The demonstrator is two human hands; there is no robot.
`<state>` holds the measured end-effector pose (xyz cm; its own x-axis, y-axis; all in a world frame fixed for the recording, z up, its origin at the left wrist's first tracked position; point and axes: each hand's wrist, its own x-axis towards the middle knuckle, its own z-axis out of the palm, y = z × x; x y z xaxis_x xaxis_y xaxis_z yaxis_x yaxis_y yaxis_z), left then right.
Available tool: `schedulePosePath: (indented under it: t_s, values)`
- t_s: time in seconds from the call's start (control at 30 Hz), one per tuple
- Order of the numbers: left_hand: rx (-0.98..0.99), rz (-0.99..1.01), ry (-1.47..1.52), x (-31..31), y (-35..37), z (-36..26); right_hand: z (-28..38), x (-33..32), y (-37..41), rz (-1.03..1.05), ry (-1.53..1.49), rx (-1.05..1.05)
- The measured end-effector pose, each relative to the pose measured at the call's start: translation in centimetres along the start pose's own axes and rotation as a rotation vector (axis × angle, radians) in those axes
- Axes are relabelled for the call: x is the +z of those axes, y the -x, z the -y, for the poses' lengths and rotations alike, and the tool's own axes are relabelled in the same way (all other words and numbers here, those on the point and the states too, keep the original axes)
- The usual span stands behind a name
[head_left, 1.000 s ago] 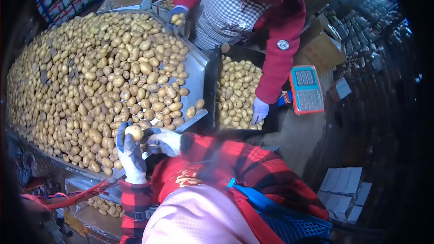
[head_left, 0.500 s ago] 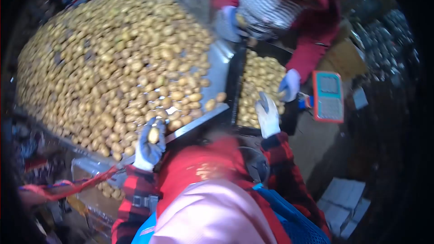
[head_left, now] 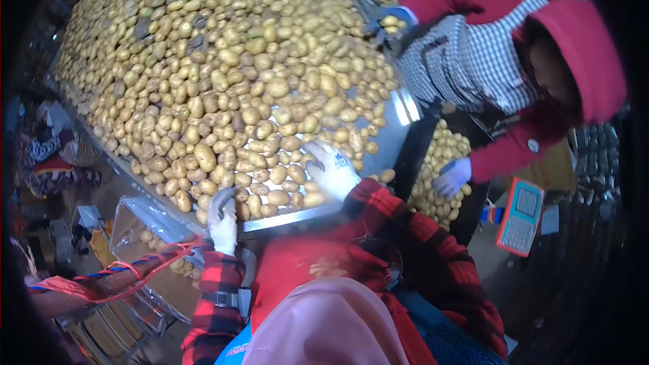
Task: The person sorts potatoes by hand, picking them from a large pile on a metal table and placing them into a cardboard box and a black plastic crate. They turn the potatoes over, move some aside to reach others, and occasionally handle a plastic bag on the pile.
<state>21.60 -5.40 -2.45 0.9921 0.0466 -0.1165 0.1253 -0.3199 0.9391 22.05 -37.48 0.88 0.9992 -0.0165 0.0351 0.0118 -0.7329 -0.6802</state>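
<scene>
A large heap of potatoes covers a metal table. My left hand, in a grey and white glove, rests at the table's front edge beside the nearest potatoes; its fingers are bent, and whether it holds one is hard to see. Over the front right part of the heap, my right hand reaches in, its gloved fingers curled down among the potatoes and partly hidden. To the right, a dark crate contains more potatoes.
A co-worker in a red hood leans in from the right, one gloved hand on the crate's potatoes, the other holding potatoes. An orange scale lies right of the crate. A rope-wrapped pole is at lower left.
My right hand has moved left from the crate to the heap. The potato seen in my left hand is no longer visible there. The view has shifted, and the co-worker's left-side hand now shows potatoes.
</scene>
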Motion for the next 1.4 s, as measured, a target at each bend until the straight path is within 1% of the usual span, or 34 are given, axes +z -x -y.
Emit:
schedulePosePath:
  t_s: [0.03,0.1,0.13,0.17,0.23,0.3,0.33,0.37,0.4,0.43,0.47,0.5,0.57,0.63,0.67,0.7,0.77,0.8,0.83,0.9,0.93,0.97,1.03,1.07,1.1,1.13,1.17,1.2,1.27,1.3,1.37,1.4]
  values:
    - [0.053,0.009,-0.1,-0.3,0.5,-0.3,1.8,-0.3,-2.1,0.021,-0.006,-0.023]
    - [0.018,0.018,-0.128,-0.5,1.1,-1.7,4.7,0.0,-5.7,0.123,0.096,-0.199]
    - [0.074,0.013,-0.196,-0.4,0.9,-1.4,5.2,1.8,-6.8,0.059,0.171,-0.362]
    - [0.175,0.015,-0.239,-0.3,0.8,-1.2,6.0,4.0,-8.0,0.132,0.201,-0.453]
    - [0.194,-0.029,-0.289,0.1,0.4,-1.2,8.5,7.3,-9.3,0.162,0.394,-0.683]
    - [0.159,-0.059,-0.301,0.2,-0.3,-0.5,9.2,11.0,-11.3,0.289,0.481,-0.785]
    - [0.121,-0.049,-0.289,0.3,-0.4,-0.1,9.2,11.8,-12.9,0.35,0.517,-0.764]
    - [0.08,-0.039,-0.279,0.1,-0.6,0.3,8.5,11.8,-14.1,0.355,0.52,-0.72]
    - [0.0,0.006,-0.275,-0.3,-1.0,0.1,7.5,13.2,-15.3,0.221,0.585,-0.711]
    - [-0.02,-0.016,-0.275,-0.6,-1.1,-0.2,7.8,13.7,-16.5,0.087,0.643,-0.699]
    - [-0.125,0.001,-0.179,-0.7,-1.3,-0.7,7.7,13.5,-18.4,0.078,0.662,-0.639]
    - [-0.219,0.016,-0.08,-0.9,-1.6,-1.0,8.5,11.6,-20.7,0.06,0.682,-0.579]
    - [-0.2,-0.04,-0.123,-1.1,-1.8,1.0,6.1,10.6,-24.4,-0.034,0.762,-0.326]
    - [0.088,-0.061,-0.283,-0.9,-2.2,1.8,6.4,6.5,-25.1,-0.221,0.574,-0.375]
    - [-0.082,0.005,-0.212,-1.4,-2.6,-2.8,7.3,6.1,-26.0,-0.293,0.547,-0.487]
    - [-0.085,-0.011,-0.206,-1.3,-2.8,-2.7,8.7,6.0,-27.3,-0.289,0.545,-0.504]
    - [0.221,-0.096,-0.135,-1.0,-2.2,-2.4,12.6,7.6,-30.3,0.093,0.17,-0.744]
    - [0.094,-0.077,-0.36,-1.1,-2.0,-2.3,13.6,9.9,-31.4,-0.014,0.154,-0.913]
    - [0.088,-0.091,-0.371,-1.3,-2.3,-2.7,14.0,12.0,-32.6,0.002,0.108,-0.959]
    - [0.202,-0.021,-0.312,-1.7,-2.8,-3.4,13.1,16.9,-32.4,-0.138,0.216,-0.885]
    - [0.147,-0.058,-0.357,-1.5,-2.3,-2.5,13.6,16.0,-31.8,0.066,0.213,-0.852]
    - [0.148,-0.061,-0.358,-1.4,-2.0,-1.4,13.9,14.7,-31.1,0.272,0.216,-0.821]
    - [-0.051,-0.043,-0.352,-1.1,-1.9,-1.8,13.4,12.9,-29.3,0.297,0.232,-0.857]
    - [0.039,-0.076,-0.303,-1.0,-2.1,-1.9,12.8,11.9,-28.3,0.336,0.279,-0.942]
    - [0.039,-0.085,-0.299,-0.8,-2.1,-1.7,12.8,11.3,-28.1,0.374,0.322,-1.028]
    - [0.066,-0.144,-0.284,-0.5,-2.0,-1.4,13.5,10.6,-28.8,0.378,0.323,-1.036]
    - [0.092,-0.2,-0.271,-0.4,-1.8,-1.2,14.5,10.0,-29.9,0.337,0.322,-1.02]
    - [0.09,-0.205,-0.272,-0.4,-1.7,-1.1,15.2,9.8,-31.4,0.293,0.32,-1.001]
    - [0.037,-0.158,-0.256,-0.5,-2.0,-0.9,15.8,11.8,-36.1,0.046,0.412,-0.973]
    - [0.037,-0.168,-0.262,-0.7,-2.1,-1.4,16.4,12.4,-38.4,-0.111,0.249,-0.968]
    - [0.027,-0.112,-0.274,-1.4,-2.4,-3.1,16.7,15.2,-42.4,0.109,0.358,-0.627]
    - [0.031,-0.105,-0.288,-1.4,-2.4,-3.2,17.5,16.4,-44.2,0.252,0.561,-0.522]
